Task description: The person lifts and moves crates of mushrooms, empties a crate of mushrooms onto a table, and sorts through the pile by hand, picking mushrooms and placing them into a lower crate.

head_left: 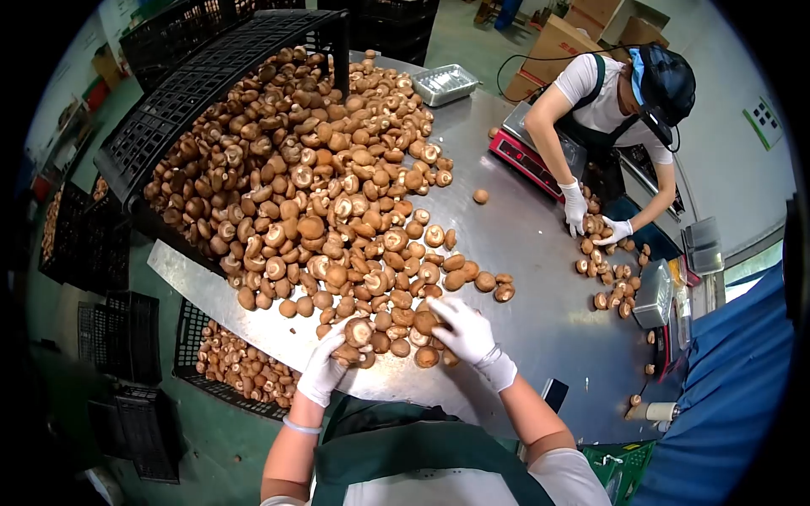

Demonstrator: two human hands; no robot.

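Brown shiitake mushrooms (312, 228) lie heaped on the metal table, spilling from a tipped black crate toward me. Gloved in white, my left hand (323, 371) is closed around a shiitake mushroom (346, 354) at the near edge of the heap. Another mushroom (358, 331), its pale underside showing, sits right beside those fingers. Opposite it, my right hand (467, 333), also in a white glove, has its thumb and fingers around a mushroom (424, 322). Several loose mushrooms lie between the two hands, among them one (427, 357) close to the table edge.
The black crate (211, 76) arches over the heap. Below the table's left edge stands a crate of mushrooms (190, 337). Across the table (523, 337), a co-worker's gloved hands (616, 229) handle mushrooms beside a red scale (523, 164). A clear tray (445, 84) sits at the back.
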